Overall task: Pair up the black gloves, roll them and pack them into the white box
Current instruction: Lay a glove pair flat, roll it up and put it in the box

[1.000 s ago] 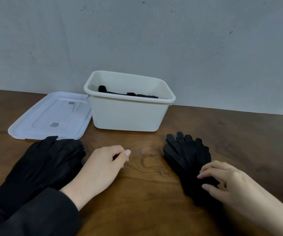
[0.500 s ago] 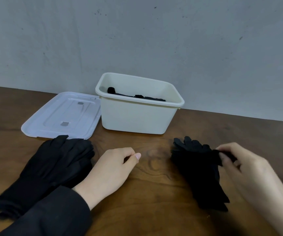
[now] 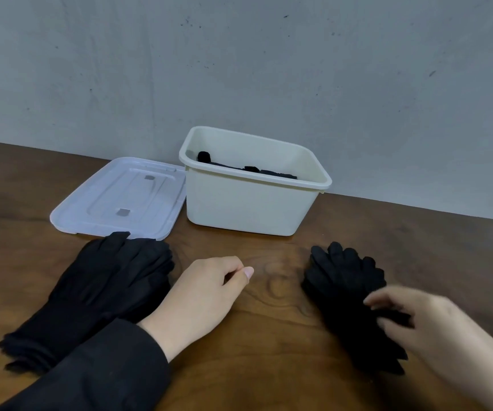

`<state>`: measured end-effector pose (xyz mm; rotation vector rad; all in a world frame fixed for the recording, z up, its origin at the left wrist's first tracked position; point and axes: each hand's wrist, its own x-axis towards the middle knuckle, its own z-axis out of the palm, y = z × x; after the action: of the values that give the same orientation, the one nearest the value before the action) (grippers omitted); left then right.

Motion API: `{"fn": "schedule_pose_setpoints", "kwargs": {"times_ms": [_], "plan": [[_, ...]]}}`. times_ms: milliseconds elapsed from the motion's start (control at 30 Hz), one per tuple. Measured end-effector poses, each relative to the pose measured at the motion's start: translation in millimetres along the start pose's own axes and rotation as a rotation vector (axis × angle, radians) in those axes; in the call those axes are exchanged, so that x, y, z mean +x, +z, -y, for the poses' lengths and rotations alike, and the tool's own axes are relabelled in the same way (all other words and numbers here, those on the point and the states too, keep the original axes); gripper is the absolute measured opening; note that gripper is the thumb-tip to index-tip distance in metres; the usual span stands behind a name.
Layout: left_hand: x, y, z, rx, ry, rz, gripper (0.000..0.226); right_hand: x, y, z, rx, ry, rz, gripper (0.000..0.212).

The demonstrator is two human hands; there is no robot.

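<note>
The step in hand looks like picking the next glove for pairing, since the white box at the centre of the frame, against the wall, already holds some dark rolled pieces, while two heaps of black gloves lie on the table. One heap lies at the lower left, its fingertips just touching the clear lid that lies flat beside the box; the other heap lies at the lower right, fingers pointing up the frame toward the box. The right hand, blurred, reaches over the near part of the right heap with its fingers bent down onto the cloth; whether its grip has closed on a glove or only touches the top one cannot be told from this view. The left hand, in a dark sleeve, rests on the table between the two heaps, its grip loosely curled with thumb near forefinger and nothing in it. The next move probably calls for peeling a single glove off the right heap without dragging the ones beneath, then matching it with a partner before rolling, which will likely need both hands.
</note>
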<state>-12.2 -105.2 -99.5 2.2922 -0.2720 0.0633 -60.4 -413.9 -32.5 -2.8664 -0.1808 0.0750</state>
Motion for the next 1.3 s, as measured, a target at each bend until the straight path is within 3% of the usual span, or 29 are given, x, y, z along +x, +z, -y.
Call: {"fn": "schedule_pose_setpoints", "kwargs": {"times_ms": [100,200,300,600,867,1000,1167,1300], "plan": [[0.2,0.4,0.8,0.009,0.003,0.001,0.036,-4.6,10.9,-13.1,-0.017,-0.047,0.088,0.041],[0.1,0.7,-0.4,0.024,-0.001,0.003,0.036,-6.0,4.5,-13.3,0.025,-0.095,0.116,0.020],[-0.1,-0.2,-1.7,0.027,-0.008,0.007,0.036,-6.4,-0.7,-10.7,0.027,-0.118,0.146,0.012],[-0.1,1.3,-1.6,0.016,-0.019,0.006,0.034,-7.6,5.0,-16.6,-0.080,-0.122,0.107,0.031],[0.4,1.0,-0.3,0.014,-0.011,0.008,0.035,-6.5,8.3,-15.4,-0.176,-0.190,0.043,0.015],[0.6,0.8,-0.2,0.032,-0.006,0.014,0.035,-10.0,3.2,-20.6,-0.172,-0.192,0.092,0.023],[0.7,1.3,-0.7,0.049,-0.004,0.021,0.034,-9.2,6.1,-18.5,-0.131,-0.116,0.001,0.037],[0.8,0.0,-1.1,0.052,-0.005,0.013,0.035,-7.3,-13.4,-5.4,0.039,-0.051,-0.330,0.033]]}}
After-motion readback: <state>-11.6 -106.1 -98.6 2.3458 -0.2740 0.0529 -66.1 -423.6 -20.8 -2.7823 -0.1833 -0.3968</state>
